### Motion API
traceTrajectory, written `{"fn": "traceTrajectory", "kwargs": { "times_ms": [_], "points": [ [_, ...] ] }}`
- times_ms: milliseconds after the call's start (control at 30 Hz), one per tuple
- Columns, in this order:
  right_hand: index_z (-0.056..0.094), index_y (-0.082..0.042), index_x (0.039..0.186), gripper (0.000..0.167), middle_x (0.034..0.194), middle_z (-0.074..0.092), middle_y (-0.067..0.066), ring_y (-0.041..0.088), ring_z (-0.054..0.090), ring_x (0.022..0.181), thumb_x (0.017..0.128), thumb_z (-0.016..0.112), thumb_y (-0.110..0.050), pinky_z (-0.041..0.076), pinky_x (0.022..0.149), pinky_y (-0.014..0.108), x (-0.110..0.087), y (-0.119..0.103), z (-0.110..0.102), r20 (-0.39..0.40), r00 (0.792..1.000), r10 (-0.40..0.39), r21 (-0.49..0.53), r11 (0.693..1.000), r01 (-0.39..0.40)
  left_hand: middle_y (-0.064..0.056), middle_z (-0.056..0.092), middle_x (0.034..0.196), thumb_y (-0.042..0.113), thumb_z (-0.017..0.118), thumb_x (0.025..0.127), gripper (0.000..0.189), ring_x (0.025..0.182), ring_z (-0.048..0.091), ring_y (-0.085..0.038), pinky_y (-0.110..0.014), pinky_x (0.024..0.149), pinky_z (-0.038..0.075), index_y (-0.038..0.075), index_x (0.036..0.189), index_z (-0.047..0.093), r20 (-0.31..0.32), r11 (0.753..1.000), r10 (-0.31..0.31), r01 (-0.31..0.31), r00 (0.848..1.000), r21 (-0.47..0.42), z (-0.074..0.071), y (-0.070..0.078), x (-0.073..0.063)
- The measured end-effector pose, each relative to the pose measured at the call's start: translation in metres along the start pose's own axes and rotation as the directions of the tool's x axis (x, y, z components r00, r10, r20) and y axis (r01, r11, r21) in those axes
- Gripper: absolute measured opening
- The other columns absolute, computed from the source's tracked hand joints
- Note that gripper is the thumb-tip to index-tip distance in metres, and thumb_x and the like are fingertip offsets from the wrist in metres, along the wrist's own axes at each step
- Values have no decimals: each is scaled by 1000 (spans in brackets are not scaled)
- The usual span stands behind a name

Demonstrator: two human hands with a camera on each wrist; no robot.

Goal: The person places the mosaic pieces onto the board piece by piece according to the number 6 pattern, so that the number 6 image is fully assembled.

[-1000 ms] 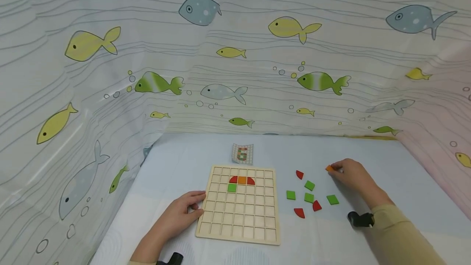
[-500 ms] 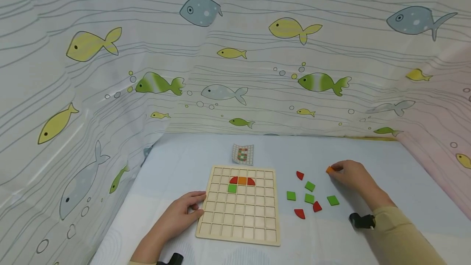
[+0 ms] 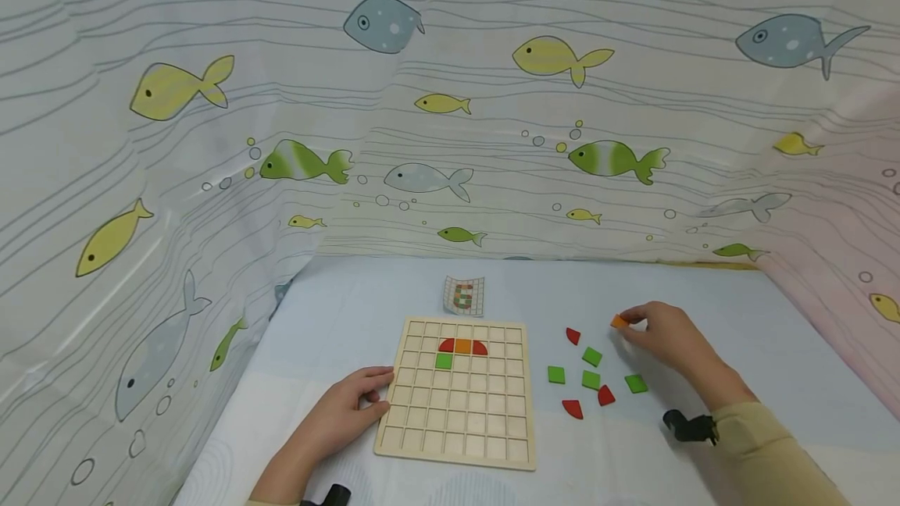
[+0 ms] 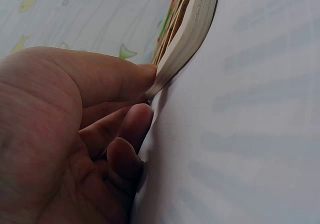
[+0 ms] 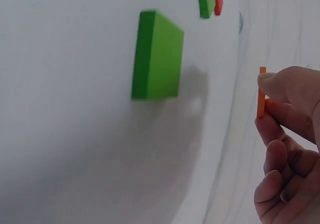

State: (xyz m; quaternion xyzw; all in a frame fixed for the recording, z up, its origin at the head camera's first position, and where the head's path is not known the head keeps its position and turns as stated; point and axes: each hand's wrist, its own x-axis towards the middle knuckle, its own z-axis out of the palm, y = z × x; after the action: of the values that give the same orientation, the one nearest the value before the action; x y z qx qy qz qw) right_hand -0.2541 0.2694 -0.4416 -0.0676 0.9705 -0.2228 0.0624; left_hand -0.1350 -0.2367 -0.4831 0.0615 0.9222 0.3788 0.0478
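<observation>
Between its thumb and fingertips, my right hand [image 3: 664, 334] pinches a thin orange square tile [image 3: 619, 322], raised above the table; the right wrist view shows that tile [image 5: 261, 94] edge-on. My left hand [image 3: 348, 404] rests beside the wooden grid board [image 3: 455, 422], thumb and fingers touching its left edge. Close up in the left wrist view, the thumb meets the board's side [image 4: 192, 39] while the other fingers lie loosely curled. Set in the board's upper cells are an orange tile [image 3: 462, 346], a red quarter-circle [image 3: 446, 345] on either side, and a green square [image 3: 444, 361].
Several loose green squares [image 3: 556, 375] and red quarter-circles [image 3: 573, 409] lie right of the board. A small pattern card [image 3: 464, 296] lies behind it. Fish-printed cloth [image 3: 492, 178] hangs around the table at the back and sides.
My right hand has moved slightly to the left with the orange tile in its fingers. My left hand and the board stay where they were.
</observation>
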Motion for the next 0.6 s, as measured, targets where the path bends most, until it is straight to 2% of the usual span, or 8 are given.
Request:
{"fn": "traceTrajectory", "kwargs": {
  "times_ms": [367,600],
  "points": [
    [74,-8,115,30,108,68,9,28,59,91,89,74,-22,53,75,42,-7,-33,5,-44,988,-147,-16,989,147,12,57,132,20,74,89,43,88,54,-7,-25,74,42,12,131,66,-8,1000,-6,6,1000,2,0,3,-1],
    [75,-11,113,28,107,67,2,29,61,94,88,77,-24,53,77,42,-13,-60,15,-45,977,-207,-15,978,207,12,57,131,22,75,89,44,86,53,-6,-25,71,42,13,131,66,-8,1000,-16,16,1000,6,0,2,0]
  ]
}}
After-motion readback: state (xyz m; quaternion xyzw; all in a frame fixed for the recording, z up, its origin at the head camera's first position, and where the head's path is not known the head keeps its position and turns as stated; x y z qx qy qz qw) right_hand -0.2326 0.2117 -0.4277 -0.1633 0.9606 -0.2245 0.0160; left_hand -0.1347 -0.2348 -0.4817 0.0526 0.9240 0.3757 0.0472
